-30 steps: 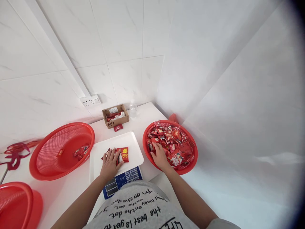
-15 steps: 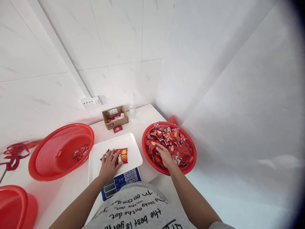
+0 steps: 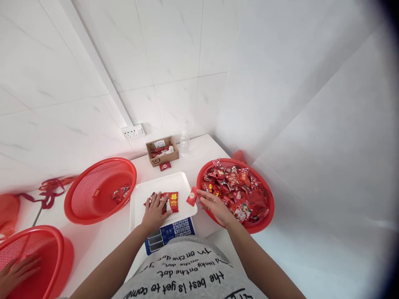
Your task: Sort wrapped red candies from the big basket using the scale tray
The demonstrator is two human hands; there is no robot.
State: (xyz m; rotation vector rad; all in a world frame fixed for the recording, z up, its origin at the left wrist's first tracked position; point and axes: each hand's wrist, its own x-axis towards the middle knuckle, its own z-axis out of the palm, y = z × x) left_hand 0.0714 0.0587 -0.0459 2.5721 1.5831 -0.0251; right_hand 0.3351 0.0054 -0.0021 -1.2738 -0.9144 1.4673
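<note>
My right hand (image 3: 215, 206) pinches a small red candy packet (image 3: 191, 196) with a pale round mark on it, held over the right edge of the white scale tray (image 3: 141, 187). Fingers spread, my left hand (image 3: 155, 211) rests flat on some red packets lying on that tray. One of them, a red packet with yellow lettering (image 3: 173, 201), shows to the right of the fingers; the others are partly covered. Right of the scale, a red mesh basket (image 3: 272, 203) is heaped with similar red packets (image 3: 232, 180). Below the tray shows the scale's blue keypad (image 3: 174, 230).
A red basket (image 3: 70, 203) with a few packets stands on the left. Nearer, another red basket (image 3: 64, 257) has another person's hand (image 3: 18, 276) inside. At the back are an open cardboard box (image 3: 163, 158), a plastic bottle (image 3: 185, 144) and a loose packet (image 3: 165, 166).
My right hand has come out of the full basket and moved left, bringing a red candy packet. My left hand stays on the tray. Another person's hand has appeared at lower left.
</note>
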